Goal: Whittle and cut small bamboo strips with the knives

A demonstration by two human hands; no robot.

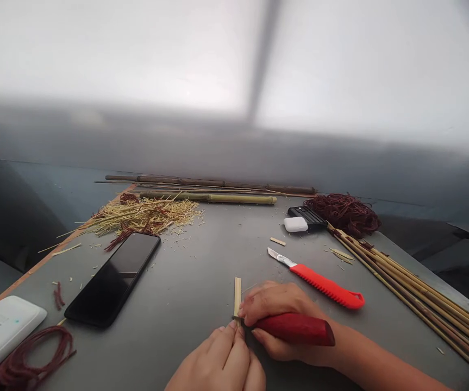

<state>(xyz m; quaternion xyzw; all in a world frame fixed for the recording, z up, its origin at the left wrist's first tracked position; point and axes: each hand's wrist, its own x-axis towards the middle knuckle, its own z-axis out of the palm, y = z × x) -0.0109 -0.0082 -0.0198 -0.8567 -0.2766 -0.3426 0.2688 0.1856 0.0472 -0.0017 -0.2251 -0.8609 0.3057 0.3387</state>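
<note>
My right hand (283,317) is closed round a knife with a dark red wooden handle (295,329); most of its blade is hidden by my fingers. The blade's visible part crosses a short pale bamboo strip (237,293). My left hand (222,361) pinches the near end of that strip, its fingertips close to the blade. Beyond my right hand lies a utility knife with an orange-red handle (327,285), its blade bare and pointing to the far left.
A black phone (114,279), a white power bank (8,331) and dark red cord (34,358) lie left. Behind are bamboo shavings (152,214) and bamboo poles (234,199). To the right are bamboo sticks (413,293), a cord heap (342,213) and a white earbud case (295,224).
</note>
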